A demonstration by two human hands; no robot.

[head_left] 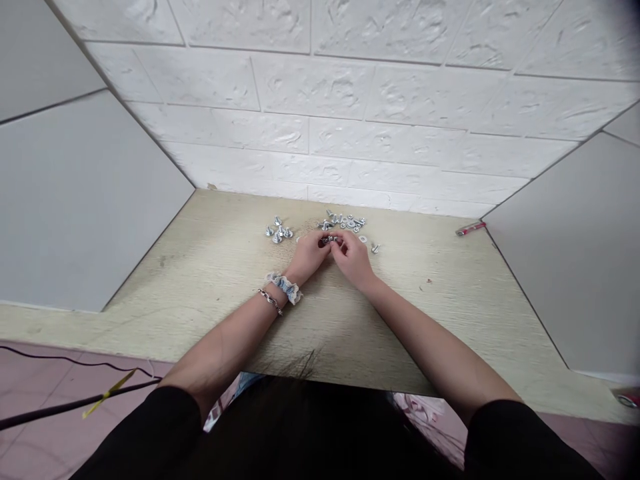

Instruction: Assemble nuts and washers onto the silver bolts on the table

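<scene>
My left hand (311,255) and my right hand (353,257) meet over the wooden board, fingertips pinched together. Between them is a small silver bolt (331,239), partly covered by my fingers; whether a washer or nut sits on it cannot be made out. Just beyond my fingers lies a loose pile of bolts (336,218), nuts and washers (351,224). A flat washer (363,239) and a single bolt (375,249) rest to the right of my right hand. Left of my hands stands a group of several bolts with washers on them (278,231), heads down.
A white brick-patterned wall (340,140) closes the back of the pale wooden board (225,267). Grey panels (85,207) flank both sides. A red-handled tool (471,229) lies by the right panel. At lower left, a dark cable (75,403) carries a yellow tie.
</scene>
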